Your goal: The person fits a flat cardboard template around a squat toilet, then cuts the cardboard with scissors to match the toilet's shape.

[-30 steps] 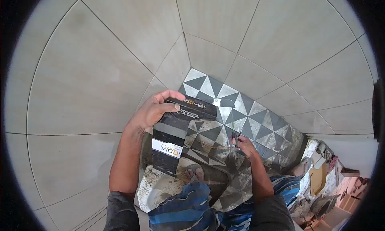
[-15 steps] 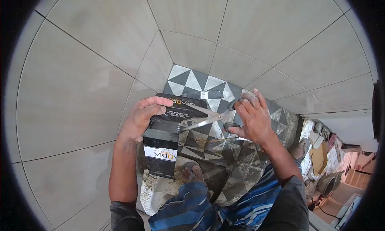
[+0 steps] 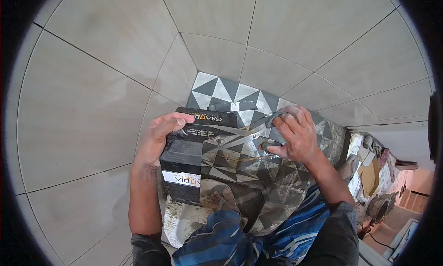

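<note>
My left hand [image 3: 161, 134] pinches the upper left edge of a black cardboard box [image 3: 182, 157] with white and gold lettering, its fingers closed on it. The box stands over the patterned floor at the centre left. To its right, my right hand [image 3: 293, 134] has its fingers and thumb through the dark handles of a pair of scissors [image 3: 240, 137]. The scissor blades are parted and point left, with their tips at the box's right side. A dark strip with a white label [image 3: 235, 106] lies behind the box.
Large beige wall tiles [image 3: 92, 104] rise around a floor of black, grey and white triangles [image 3: 221, 88]. My feet [image 3: 222, 196] are below. At the right, beyond a threshold, are a flattened cardboard piece [image 3: 368, 178], a dark bucket [image 3: 380, 208] and a cable.
The scissor blades have closed slightly, and my right hand has moved a little to the right. The box and my left hand have shifted slightly left in the view.
</note>
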Demonstrator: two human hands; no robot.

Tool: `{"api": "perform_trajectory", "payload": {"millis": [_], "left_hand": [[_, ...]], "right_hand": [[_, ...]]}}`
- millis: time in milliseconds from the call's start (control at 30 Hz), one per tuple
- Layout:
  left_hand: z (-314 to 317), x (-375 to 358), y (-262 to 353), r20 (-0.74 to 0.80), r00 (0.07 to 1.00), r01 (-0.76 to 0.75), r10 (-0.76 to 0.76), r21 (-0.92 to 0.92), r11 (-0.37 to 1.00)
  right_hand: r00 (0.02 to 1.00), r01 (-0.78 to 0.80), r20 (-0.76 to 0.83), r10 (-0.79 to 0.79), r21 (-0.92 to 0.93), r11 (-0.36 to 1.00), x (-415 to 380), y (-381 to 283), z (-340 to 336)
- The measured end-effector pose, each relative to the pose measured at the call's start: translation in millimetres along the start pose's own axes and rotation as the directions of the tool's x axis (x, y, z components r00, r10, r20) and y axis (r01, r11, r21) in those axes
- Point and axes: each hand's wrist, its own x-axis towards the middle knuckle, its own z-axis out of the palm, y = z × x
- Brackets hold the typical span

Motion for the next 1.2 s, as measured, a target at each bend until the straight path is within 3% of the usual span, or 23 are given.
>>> {"api": "perform_trajectory", "payload": {"millis": [433, 533, 600, 933, 1000, 1200], "left_hand": [[2, 4, -7, 0.004, 1.000, -0.013, 0.013, -0.009, 1.000], [5, 3, -6, -0.004, 1.000, 0.010, -0.010, -0.047, 0.999], [4, 5, -9, -0.007, 1.000, 0.023, -0.024, -0.050, 0.998], [12, 6, -16, 0.034, 0.999, -0.023, 0.027, -0.107, 0.994], [13, 4, -17, -0.031, 0.999, 0.032, -0.038, -0.174, 0.984], [12, 7, -18, -0.015, 0.996, 0.089, -0.093, -0.171, 0.981]], "right_hand": [[0.999, 0.012, 0.030, -0.011, -0.032, 0.999, -1, 5, 3], [0.999, 0.040, 0.033, -0.040, -0.011, 0.999, 2, 6, 2], [0.995, 0.103, -0.003, -0.103, -0.093, 0.990, 4, 6, 5], [0.997, 0.074, -0.011, -0.074, -0.012, 0.997, 18, -9, 2], [0.992, 0.123, -0.021, -0.124, -0.060, 0.991, 18, -6, 4], [0.990, 0.126, -0.055, -0.127, -0.015, 0.992, 17, -6, 7]]}}
